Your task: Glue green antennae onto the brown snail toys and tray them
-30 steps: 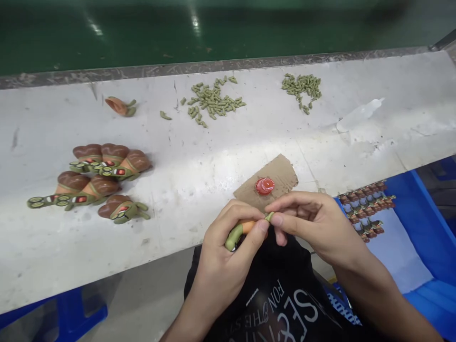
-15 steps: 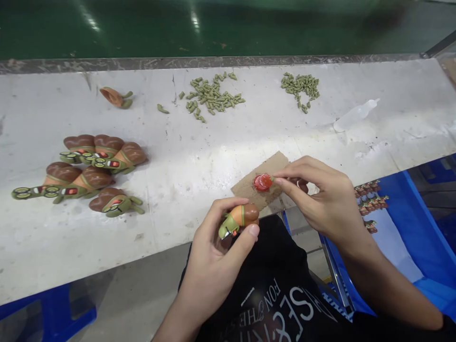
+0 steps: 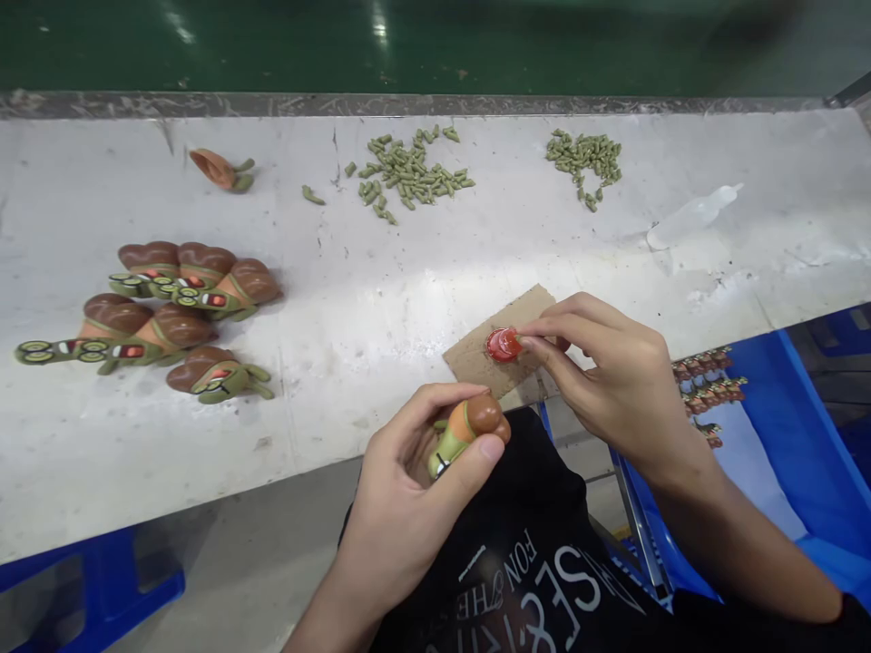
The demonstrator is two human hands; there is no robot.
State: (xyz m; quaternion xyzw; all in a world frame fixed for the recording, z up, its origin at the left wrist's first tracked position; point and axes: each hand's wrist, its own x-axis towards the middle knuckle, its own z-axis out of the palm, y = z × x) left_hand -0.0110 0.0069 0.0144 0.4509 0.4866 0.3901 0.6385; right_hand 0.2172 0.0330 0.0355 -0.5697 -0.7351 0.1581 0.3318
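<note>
My left hand (image 3: 415, 490) is closed around a small snail toy (image 3: 468, 426) with a brown shell and green body, held just off the table's near edge. My right hand (image 3: 605, 381) pinches a tiny green piece, mostly hidden by the fingertips, and touches it to a red cap (image 3: 502, 345). The cap sits on a scrap of brown cardboard (image 3: 476, 358) at the table's front edge.
Several finished snail toys (image 3: 170, 322) lie grouped at the left of the white table (image 3: 381, 281). Two heaps of small green pieces (image 3: 408, 177) (image 3: 586, 161) lie at the back, an unfinished snail (image 3: 219, 170) back left. A blue bin (image 3: 789, 426) with more toys stands at the right.
My right hand left the snail toy and went forward to the red cap with the green piece. My left hand turned the toy so its brown shell shows.
</note>
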